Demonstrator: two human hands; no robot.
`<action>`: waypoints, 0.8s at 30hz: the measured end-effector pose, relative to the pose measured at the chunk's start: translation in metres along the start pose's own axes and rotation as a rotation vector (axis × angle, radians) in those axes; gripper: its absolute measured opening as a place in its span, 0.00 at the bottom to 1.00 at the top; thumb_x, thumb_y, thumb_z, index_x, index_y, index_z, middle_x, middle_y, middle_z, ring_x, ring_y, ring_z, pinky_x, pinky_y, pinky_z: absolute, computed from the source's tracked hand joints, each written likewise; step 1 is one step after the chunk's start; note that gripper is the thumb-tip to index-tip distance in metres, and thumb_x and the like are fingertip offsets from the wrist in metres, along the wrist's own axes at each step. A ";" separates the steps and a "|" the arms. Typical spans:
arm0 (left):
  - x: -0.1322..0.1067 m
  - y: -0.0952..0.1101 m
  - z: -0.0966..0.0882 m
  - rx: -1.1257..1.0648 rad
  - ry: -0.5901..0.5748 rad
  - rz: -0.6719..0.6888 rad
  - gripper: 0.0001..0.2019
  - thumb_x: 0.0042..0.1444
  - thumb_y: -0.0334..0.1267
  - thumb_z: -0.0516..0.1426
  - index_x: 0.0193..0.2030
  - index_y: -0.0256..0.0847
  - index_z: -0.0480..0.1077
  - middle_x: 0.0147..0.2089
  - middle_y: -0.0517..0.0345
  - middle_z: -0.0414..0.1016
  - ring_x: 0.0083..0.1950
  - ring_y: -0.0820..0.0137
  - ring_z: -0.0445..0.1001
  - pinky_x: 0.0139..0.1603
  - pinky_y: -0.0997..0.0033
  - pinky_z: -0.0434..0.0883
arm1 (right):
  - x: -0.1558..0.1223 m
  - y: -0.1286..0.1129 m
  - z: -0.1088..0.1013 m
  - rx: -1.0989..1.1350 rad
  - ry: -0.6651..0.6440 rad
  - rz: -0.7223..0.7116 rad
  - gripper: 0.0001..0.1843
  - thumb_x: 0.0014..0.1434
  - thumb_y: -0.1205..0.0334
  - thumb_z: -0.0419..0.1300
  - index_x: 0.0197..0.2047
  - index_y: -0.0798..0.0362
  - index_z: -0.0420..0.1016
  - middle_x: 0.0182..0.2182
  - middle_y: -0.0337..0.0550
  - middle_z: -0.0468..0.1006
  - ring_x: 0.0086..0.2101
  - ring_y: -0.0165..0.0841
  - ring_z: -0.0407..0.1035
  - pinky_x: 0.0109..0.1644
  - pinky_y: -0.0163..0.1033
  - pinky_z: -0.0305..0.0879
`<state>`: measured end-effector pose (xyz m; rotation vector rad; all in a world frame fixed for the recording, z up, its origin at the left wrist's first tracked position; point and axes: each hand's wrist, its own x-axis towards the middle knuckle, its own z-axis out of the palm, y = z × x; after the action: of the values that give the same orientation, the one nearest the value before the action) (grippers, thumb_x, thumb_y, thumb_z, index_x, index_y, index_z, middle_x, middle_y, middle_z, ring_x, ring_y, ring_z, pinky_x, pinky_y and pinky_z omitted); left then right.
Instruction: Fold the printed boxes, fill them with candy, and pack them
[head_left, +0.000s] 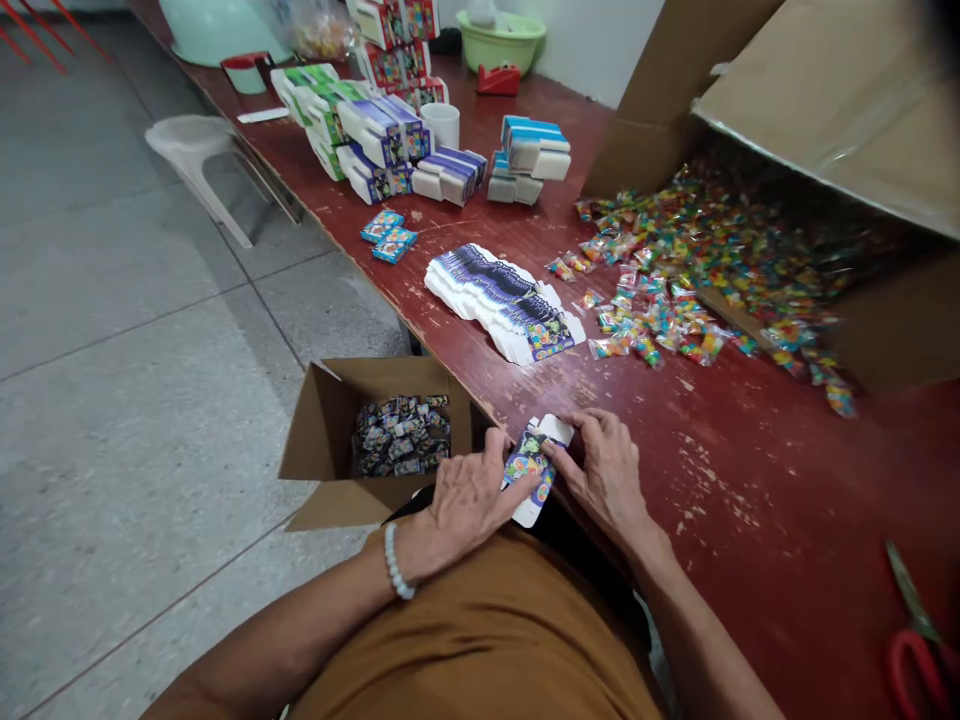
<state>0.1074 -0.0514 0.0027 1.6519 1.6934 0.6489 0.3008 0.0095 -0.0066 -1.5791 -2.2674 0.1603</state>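
A small printed paper box (pixel 534 465) sits at the near edge of the worn red table (pixel 750 500), held between both hands. My left hand (pixel 469 500), with a white bead bracelet at the wrist, grips its left side with fingers closed. My right hand (pixel 604 470) pinches its right side and top flap. Further up the table lies a fanned stack of flat unfolded boxes (pixel 502 300). Several small wrapped candies (pixel 660 300) spill from a big tipped cardboard carton (pixel 840 120) on the right.
An open cardboard box (pixel 330 440) on the floor at my left holds several finished small boxes. Stacked box blanks (pixel 382 130), a white cup (pixel 442 122), a red tape dispenser (pixel 498 80) and a green bowl (pixel 501 40) stand at the far end. Red-handled scissors (pixel 919 640) lie near right. A white plastic stool (pixel 199 160) stands on the floor.
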 end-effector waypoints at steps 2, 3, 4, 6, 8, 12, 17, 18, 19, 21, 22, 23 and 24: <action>0.002 -0.007 0.002 -0.157 -0.083 -0.035 0.17 0.62 0.51 0.57 0.49 0.40 0.70 0.39 0.52 0.80 0.40 0.60 0.78 0.41 0.65 0.70 | -0.007 -0.005 0.003 0.043 0.059 0.018 0.20 0.65 0.47 0.58 0.53 0.52 0.73 0.50 0.54 0.72 0.47 0.48 0.67 0.44 0.50 0.64; 0.005 -0.008 0.003 -0.209 -0.114 -0.032 0.16 0.63 0.50 0.56 0.46 0.40 0.71 0.38 0.54 0.80 0.38 0.62 0.78 0.39 0.67 0.70 | -0.010 -0.007 0.003 0.070 0.077 0.017 0.19 0.65 0.47 0.58 0.52 0.52 0.73 0.49 0.54 0.72 0.46 0.48 0.67 0.45 0.50 0.64; 0.007 -0.008 0.003 -0.251 -0.138 -0.022 0.15 0.63 0.49 0.55 0.44 0.40 0.71 0.37 0.56 0.79 0.37 0.64 0.77 0.36 0.69 0.69 | -0.012 -0.009 0.003 0.100 0.081 0.007 0.19 0.65 0.47 0.58 0.50 0.52 0.74 0.48 0.54 0.72 0.46 0.47 0.67 0.45 0.50 0.64; 0.009 -0.005 0.000 -0.319 -0.159 -0.005 0.13 0.64 0.47 0.53 0.41 0.40 0.71 0.36 0.58 0.78 0.35 0.68 0.74 0.34 0.72 0.68 | -0.012 -0.011 0.000 0.175 0.057 -0.034 0.18 0.64 0.47 0.60 0.48 0.51 0.75 0.46 0.52 0.73 0.45 0.45 0.68 0.45 0.48 0.64; 0.006 0.001 -0.005 -0.342 -0.154 0.012 0.11 0.64 0.44 0.52 0.38 0.40 0.70 0.35 0.60 0.74 0.36 0.69 0.71 0.37 0.71 0.67 | -0.010 -0.012 -0.007 0.270 0.005 -0.066 0.17 0.60 0.47 0.64 0.46 0.51 0.75 0.42 0.49 0.74 0.42 0.43 0.68 0.44 0.46 0.65; -0.004 0.011 -0.017 -0.370 -0.194 0.021 0.04 0.61 0.37 0.52 0.36 0.42 0.65 0.34 0.62 0.68 0.37 0.69 0.67 0.44 0.68 0.65 | -0.002 -0.017 -0.027 0.486 -0.162 -0.042 0.09 0.61 0.54 0.65 0.36 0.51 0.74 0.31 0.40 0.74 0.31 0.34 0.68 0.34 0.37 0.63; 0.005 -0.002 -0.028 -0.582 -0.504 -0.006 0.11 0.57 0.40 0.56 0.46 0.43 0.65 0.33 0.63 0.72 0.33 0.71 0.71 0.35 0.71 0.67 | 0.003 -0.032 -0.041 0.536 -0.242 -0.184 0.08 0.63 0.61 0.63 0.31 0.51 0.73 0.27 0.38 0.73 0.27 0.30 0.66 0.30 0.34 0.60; 0.008 -0.006 -0.030 -0.648 -0.580 -0.021 0.13 0.57 0.42 0.58 0.48 0.42 0.64 0.33 0.63 0.72 0.32 0.71 0.71 0.35 0.71 0.68 | 0.003 -0.035 -0.041 0.536 -0.235 -0.205 0.08 0.63 0.62 0.63 0.31 0.51 0.72 0.27 0.38 0.73 0.27 0.30 0.67 0.31 0.34 0.60; 0.010 -0.010 -0.031 -0.705 -0.652 -0.034 0.15 0.56 0.44 0.59 0.48 0.42 0.64 0.32 0.63 0.72 0.32 0.71 0.71 0.34 0.71 0.68 | 0.003 -0.039 -0.040 0.544 -0.237 -0.219 0.08 0.63 0.63 0.62 0.31 0.51 0.72 0.27 0.38 0.74 0.28 0.30 0.68 0.32 0.34 0.61; 0.013 -0.016 -0.034 -0.779 -0.762 -0.047 0.17 0.55 0.48 0.61 0.44 0.41 0.66 0.30 0.65 0.69 0.29 0.72 0.69 0.32 0.72 0.67 | 0.003 -0.044 -0.037 0.590 -0.303 -0.214 0.07 0.64 0.63 0.61 0.33 0.50 0.71 0.29 0.39 0.75 0.29 0.30 0.69 0.34 0.35 0.63; 0.013 -0.019 -0.034 -0.800 -0.790 -0.049 0.17 0.54 0.49 0.62 0.42 0.41 0.67 0.29 0.65 0.67 0.28 0.73 0.67 0.31 0.72 0.66 | 0.004 -0.047 -0.035 0.631 -0.368 -0.190 0.05 0.65 0.62 0.61 0.35 0.50 0.71 0.31 0.39 0.76 0.30 0.31 0.71 0.35 0.35 0.65; 0.014 -0.021 -0.035 -0.825 -0.812 -0.055 0.17 0.53 0.49 0.63 0.41 0.41 0.67 0.30 0.65 0.66 0.28 0.74 0.66 0.30 0.73 0.66 | 0.004 -0.049 -0.034 0.683 -0.446 -0.156 0.03 0.66 0.61 0.60 0.38 0.49 0.70 0.33 0.40 0.77 0.33 0.32 0.72 0.37 0.36 0.66; 0.014 -0.023 -0.036 -0.858 -0.829 -0.064 0.17 0.52 0.48 0.64 0.42 0.41 0.68 0.33 0.64 0.67 0.30 0.74 0.66 0.30 0.73 0.67 | 0.005 -0.051 -0.033 0.742 -0.530 -0.117 0.03 0.67 0.60 0.58 0.42 0.48 0.68 0.37 0.41 0.77 0.35 0.33 0.73 0.38 0.36 0.67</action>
<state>0.0655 -0.0355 0.0073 0.9998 0.6963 0.4523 0.2666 -0.0083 0.0406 -1.0718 -2.2233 1.3449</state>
